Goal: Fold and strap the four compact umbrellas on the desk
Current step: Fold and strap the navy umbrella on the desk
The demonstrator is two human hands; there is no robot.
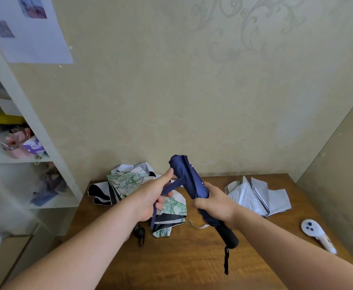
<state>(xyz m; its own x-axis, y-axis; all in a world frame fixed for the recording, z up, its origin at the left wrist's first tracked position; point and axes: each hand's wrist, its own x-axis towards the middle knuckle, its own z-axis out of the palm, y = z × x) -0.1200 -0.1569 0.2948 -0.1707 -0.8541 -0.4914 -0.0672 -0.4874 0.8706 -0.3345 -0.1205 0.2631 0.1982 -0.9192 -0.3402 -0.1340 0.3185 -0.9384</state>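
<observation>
A navy blue compact umbrella is rolled up and held above the wooden desk, its black handle pointing down toward me. My right hand grips its lower canopy. My left hand pinches the umbrella's blue strap, which stretches sideways from the roll. Behind my left hand lies an unfolded white umbrella with a green floral print. A silver-white umbrella lies loosely spread at the desk's back right.
A white hand-held fan rests at the desk's right edge. A white shelf unit with clutter stands to the left. The wall runs close behind the desk and on its right side.
</observation>
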